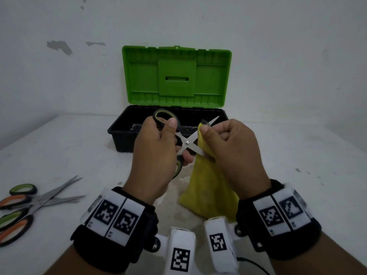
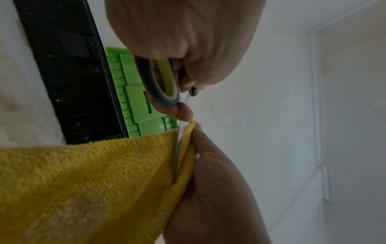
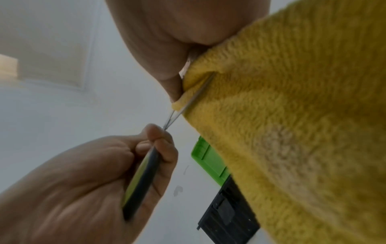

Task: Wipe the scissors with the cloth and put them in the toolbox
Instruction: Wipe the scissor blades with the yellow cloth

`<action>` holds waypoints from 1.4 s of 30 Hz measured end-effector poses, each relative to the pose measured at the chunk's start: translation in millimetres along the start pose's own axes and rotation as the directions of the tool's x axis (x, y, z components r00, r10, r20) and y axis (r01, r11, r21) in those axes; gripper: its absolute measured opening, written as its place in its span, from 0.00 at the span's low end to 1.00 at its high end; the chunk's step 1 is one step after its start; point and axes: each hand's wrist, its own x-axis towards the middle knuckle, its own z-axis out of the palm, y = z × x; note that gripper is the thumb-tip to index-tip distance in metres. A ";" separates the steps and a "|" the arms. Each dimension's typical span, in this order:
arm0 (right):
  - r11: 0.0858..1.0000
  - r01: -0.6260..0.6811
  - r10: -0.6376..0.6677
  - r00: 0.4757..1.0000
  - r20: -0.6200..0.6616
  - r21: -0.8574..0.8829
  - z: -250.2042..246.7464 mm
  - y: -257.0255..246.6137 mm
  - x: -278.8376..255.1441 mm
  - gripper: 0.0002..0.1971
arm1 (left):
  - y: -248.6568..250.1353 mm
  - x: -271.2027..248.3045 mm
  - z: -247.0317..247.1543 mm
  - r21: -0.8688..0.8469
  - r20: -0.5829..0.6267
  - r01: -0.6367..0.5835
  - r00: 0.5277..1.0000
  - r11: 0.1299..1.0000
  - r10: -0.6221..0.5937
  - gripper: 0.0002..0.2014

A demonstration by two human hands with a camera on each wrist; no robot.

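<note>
My left hand [image 1: 158, 147] grips the green-and-grey handles of a pair of scissors [image 1: 187, 142], held in the air with the blades spread apart. My right hand [image 1: 224, 143] pinches a yellow cloth [image 1: 206, 187] around one blade; the rest of the cloth hangs down to the table. In the left wrist view the blade [image 2: 177, 153] lies in a fold of the cloth [image 2: 83, 189]. The right wrist view shows the same fold of cloth [image 3: 292, 132] on the blade [image 3: 188, 102]. Behind the hands stands the toolbox [image 1: 123, 135], black, with its green lid [image 1: 176, 76] raised.
Two more pairs of scissors [image 1: 35, 203], one with green and one with orange handles, lie crossed at the table's left front. The white table [image 1: 297, 155] ends at a white wall just behind the toolbox. A dark item lies inside the toolbox at its left.
</note>
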 end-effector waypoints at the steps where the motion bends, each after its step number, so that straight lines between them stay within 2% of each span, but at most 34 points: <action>1: 1.000 0.011 -0.011 0.999 0.042 -0.008 2.0 -1.2 -1.7 0.13 | 0.9 0.4 -1.1 0.002 -0.001 0.006 1.000 1.000 -0.006 0.10; 3: 0.999 0.028 -0.026 0.994 0.104 -0.022 4.6 -1.1 -4.0 0.14 | 2.1 0.5 -3.6 0.006 0.005 0.006 1.000 1.000 -0.006 0.10; 7: 0.999 -0.038 0.036 0.999 0.033 0.034 1.5 5.2 5.4 0.16 | 2.1 -2.2 -3.8 0.015 0.013 -0.005 1.000 1.000 0.005 0.11; 11: 1.000 0.010 -0.011 0.989 0.146 0.009 3.5 0.9 -2.4 0.15 | 4.1 -1.6 -6.0 0.009 0.015 -0.001 1.000 1.000 0.001 0.11; 15: 1.000 -0.009 0.009 0.999 0.031 0.008 -1.6 4.0 5.6 0.19 | 4.6 -2.4 -6.0 0.027 0.019 -0.020 1.000 0.999 0.019 0.11; 20: 1.000 -0.015 0.011 0.994 0.111 0.028 -1.8 -1.0 0.7 0.17 | 3.5 -2.3 -9.2 0.005 0.001 -0.003 1.000 1.000 0.003 0.11; 24: 0.999 -0.027 0.026 0.999 0.023 0.022 -7.8 0.8 9.9 0.20 | 5.0 -1.5 -9.0 0.044 0.007 -0.024 1.000 0.999 0.024 0.11; 28: 0.999 -0.011 0.005 0.993 0.121 0.045 -5.1 -4.6 2.4 0.19 | 6.8 -0.5 -10.0 0.041 -0.003 -0.025 1.000 0.999 0.026 0.11; 30: 0.998 -0.050 0.046 0.995 0.083 0.048 -5.7 0.8 8.1 0.21 | 6.5 -0.9 -10.4 0.043 0.008 -0.019 1.000 0.999 0.019 0.11; 33: 0.987 -0.137 0.142 0.987 -0.070 0.080 -16.8 12.5 24.0 0.25 | 5.6 -1.4 -12.3 0.023 0.000 0.016 1.000 1.000 -0.016 0.11; 35: 0.987 -0.141 0.149 0.983 -0.102 0.080 -26.2 13.5 26.9 0.24 | 5.0 -1.1 -14.5 0.036 -0.007 0.026 1.000 0.999 -0.026 0.11; 38: 0.997 -0.064 0.065 0.998 -0.024 0.041 -31.7 6.9 19.9 0.18 | 5.0 -1.1 -14.8 0.006 -0.018 0.077 0.997 0.997 -0.077 0.11; 40: 0.999 0.000 -0.005 0.995 0.103 0.046 -28.6 -1.6 11.1 0.13 | 5.3 -0.7 -12.5 -0.020 -0.029 0.107 0.994 0.994 -0.107 0.11; 42: 0.997 0.068 -0.074 0.970 0.231 0.037 -22.4 -5.0 3.5 0.11 | 6.5 -1.1 -8.8 -0.035 -0.027 0.122 0.992 0.992 -0.123 0.12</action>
